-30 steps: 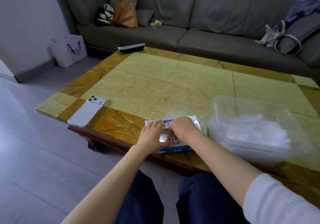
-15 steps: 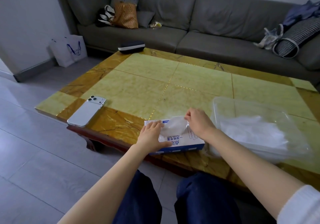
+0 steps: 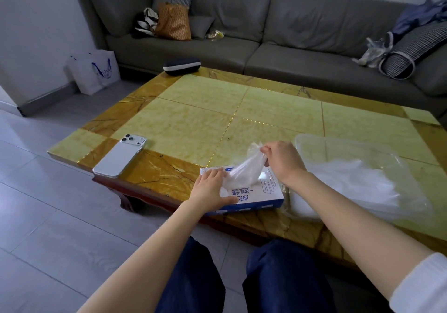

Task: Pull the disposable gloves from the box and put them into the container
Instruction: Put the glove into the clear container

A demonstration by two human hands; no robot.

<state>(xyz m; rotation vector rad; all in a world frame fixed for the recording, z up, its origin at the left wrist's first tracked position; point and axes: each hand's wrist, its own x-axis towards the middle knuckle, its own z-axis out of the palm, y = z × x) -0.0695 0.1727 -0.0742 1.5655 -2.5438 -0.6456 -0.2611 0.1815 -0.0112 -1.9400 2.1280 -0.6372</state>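
Right hand pinches glove higher now, maybe half out; left hand flat on box.

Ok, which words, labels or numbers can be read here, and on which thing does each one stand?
"一次性手套": on top of the box.
"Disposable Gloves": small line on the box top, barely legible.
Large brand characters beside the left hand: not surely readable.
Blue tag at the box's far edge, partly behind the glove: too small.
Blue logo on the white bag: blurred.
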